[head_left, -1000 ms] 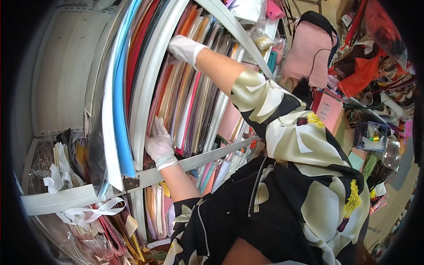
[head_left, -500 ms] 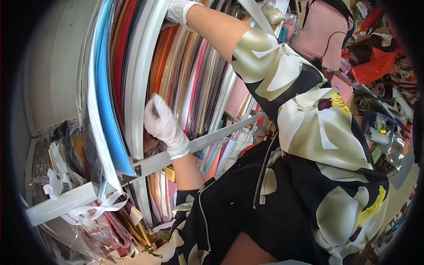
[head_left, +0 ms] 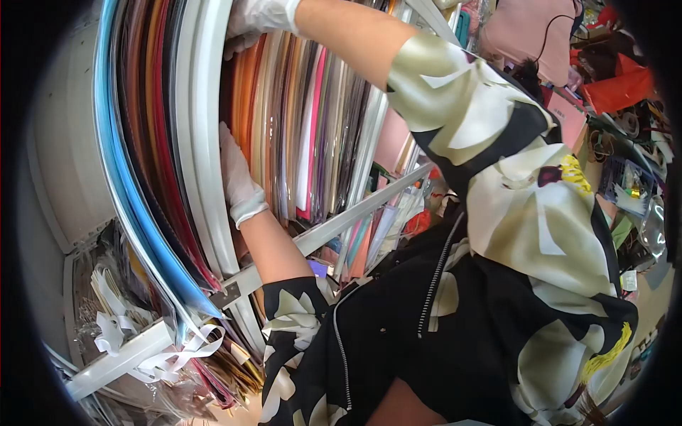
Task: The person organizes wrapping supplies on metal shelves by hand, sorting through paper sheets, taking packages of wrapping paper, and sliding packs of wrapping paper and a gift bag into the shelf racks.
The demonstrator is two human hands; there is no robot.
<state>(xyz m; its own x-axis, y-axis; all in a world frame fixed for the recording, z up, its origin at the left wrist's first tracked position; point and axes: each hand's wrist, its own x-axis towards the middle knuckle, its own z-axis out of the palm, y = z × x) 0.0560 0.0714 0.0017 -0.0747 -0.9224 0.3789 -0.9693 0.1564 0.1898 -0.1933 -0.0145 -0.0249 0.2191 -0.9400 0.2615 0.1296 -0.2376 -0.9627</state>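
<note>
Both of my hands wear white gloves and reach to upright sheets of wrapping material packed on a shelf. My left hand (head_left: 240, 177) is beside the white upright post (head_left: 204, 142), low by the orange sheets (head_left: 249, 106). Its visible finger lies stretched upward into the gap behind the post, and the others are hidden. Higher up, my right hand (head_left: 266, 18) is at the upper part of the same gap, against the orange sheets. Its fingers are partly hidden behind the post and cut off by the top edge. No sheet is visibly pulled out of the row.
Blue sheets (head_left: 135, 206) bow outward left of the post. A white shelf rail (head_left: 362, 206) runs below the row. White ribbon (head_left: 181, 355) and crinkled plastic hang at lower left. A pink chair back (head_left: 526, 42) and red material (head_left: 618, 85) lie at upper right.
My left hand has moved up and in, from a loose curl in front of the sheets to the gap beside the post. My right hand stays near the top. The view has shifted slightly.
</note>
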